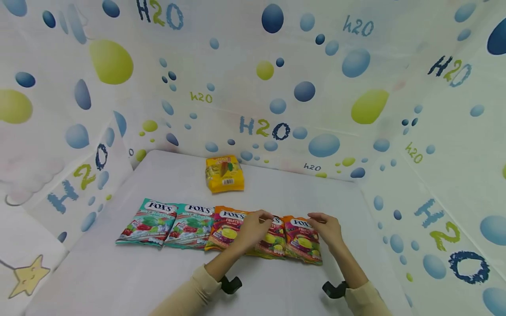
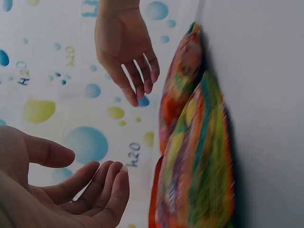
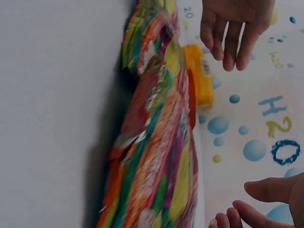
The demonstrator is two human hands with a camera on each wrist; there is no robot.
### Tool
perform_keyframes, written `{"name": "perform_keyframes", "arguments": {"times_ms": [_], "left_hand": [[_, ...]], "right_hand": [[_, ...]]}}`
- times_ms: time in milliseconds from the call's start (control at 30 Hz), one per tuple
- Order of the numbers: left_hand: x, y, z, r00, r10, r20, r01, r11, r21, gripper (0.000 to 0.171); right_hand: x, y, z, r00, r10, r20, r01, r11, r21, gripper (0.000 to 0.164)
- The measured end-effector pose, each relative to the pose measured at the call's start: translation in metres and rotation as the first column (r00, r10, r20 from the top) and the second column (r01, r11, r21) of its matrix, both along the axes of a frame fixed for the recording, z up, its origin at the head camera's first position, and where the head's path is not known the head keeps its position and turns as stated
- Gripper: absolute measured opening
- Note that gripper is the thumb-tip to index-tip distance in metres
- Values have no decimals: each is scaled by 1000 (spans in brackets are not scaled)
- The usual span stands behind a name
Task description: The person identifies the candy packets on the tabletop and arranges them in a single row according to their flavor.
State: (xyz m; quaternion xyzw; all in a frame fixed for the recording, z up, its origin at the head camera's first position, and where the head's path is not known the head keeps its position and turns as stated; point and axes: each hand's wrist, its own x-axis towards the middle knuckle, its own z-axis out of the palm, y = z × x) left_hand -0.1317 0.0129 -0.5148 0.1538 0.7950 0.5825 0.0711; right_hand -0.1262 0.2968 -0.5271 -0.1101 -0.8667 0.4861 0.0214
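Note:
My left hand [image 1: 251, 231] hovers over the middle one of three orange FOX'S Fruits candy bags, its fingers loosely bent and holding nothing. That middle bag [image 1: 274, 239] is partly hidden by the hand. Right of it lies another Fruits bag [image 1: 303, 243], with my right hand [image 1: 329, 230] above its upper right corner, fingers relaxed. Both wrist views show the hands apart from the bags. On the left, a third Fruits bag [image 1: 225, 230] adjoins two teal FOX'S Mint Blossom bags, the nearer one [image 1: 191, 228] and the outermost one [image 1: 150, 224]. All the bags form one row.
A yellow candy bag [image 1: 225, 175] stands behind the row, towards the back of the white table [image 1: 276, 285]. White sheets printed with drops and H2O lettering [image 1: 265, 127] enclose the table at the back and both sides.

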Motion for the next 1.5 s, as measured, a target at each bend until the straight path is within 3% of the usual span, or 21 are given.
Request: {"name": "perform_keyframes", "arguments": {"times_ms": [167, 333, 567, 667, 867, 1000, 1133, 1367, 1500], "left_hand": [[-15, -22, 14, 994, 111, -15, -111, 994, 27, 23], [-31, -48, 21, 970, 243, -10, -242, 969, 50, 26], [-56, -87, 16, 930, 369, 6, -368, 928, 64, 43], [-65, -100, 14, 916, 400, 18, -401, 916, 23, 54], [-90, -116, 5, 926, 377, -31, -378, 924, -64, 69], [-107, -123, -1, 924, 379, -61, -383, 918, -105, 65], [-121, -128, -7, 930, 366, -40, -368, 919, -140, 57], [-137, -132, -14, 962, 272, 6, -270, 958, -94, 59], [-140, -132, -16, 971, 234, 54, -230, 971, -61, 64]], "right_hand": [[-20, -22, 9, 997, 67, -23, -66, 998, 19, 38], [-42, -44, 14, 991, 129, -38, -129, 992, 6, 33], [-75, -77, 16, 983, 183, 3, -183, 983, -34, 38], [-89, -91, 15, 981, 192, 7, -191, 980, -52, 40], [-119, -121, 12, 984, 171, 51, -165, 980, -108, 41], [-140, -142, 7, 982, 153, 111, -143, 985, -100, 49], [-156, -162, 4, 976, 116, 183, -106, 992, -65, 58], [-183, -187, -6, 985, 64, 160, -67, 998, 13, 66], [-193, -199, -10, 985, 96, 144, -86, 994, -75, 68]]}}
